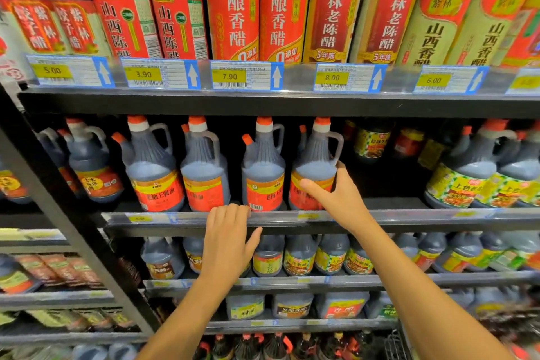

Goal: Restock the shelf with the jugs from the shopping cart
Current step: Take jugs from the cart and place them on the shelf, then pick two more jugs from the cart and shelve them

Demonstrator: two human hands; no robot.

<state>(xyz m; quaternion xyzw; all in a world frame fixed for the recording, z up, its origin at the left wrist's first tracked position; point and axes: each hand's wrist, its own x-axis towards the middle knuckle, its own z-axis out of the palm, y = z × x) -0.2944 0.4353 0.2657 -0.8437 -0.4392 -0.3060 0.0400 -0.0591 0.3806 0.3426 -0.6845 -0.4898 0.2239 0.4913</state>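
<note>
Right grip [339,199] clamps the jug [314,159]; left grip [226,238] rests loose on shelf edge [409,215].

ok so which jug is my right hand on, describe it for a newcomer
Go to the shelf just below the yellow price tags. In its row of dark jugs with red labels, take the rightmost jug, beside the dark gap; it alone has the right hand gripping its label.
</note>
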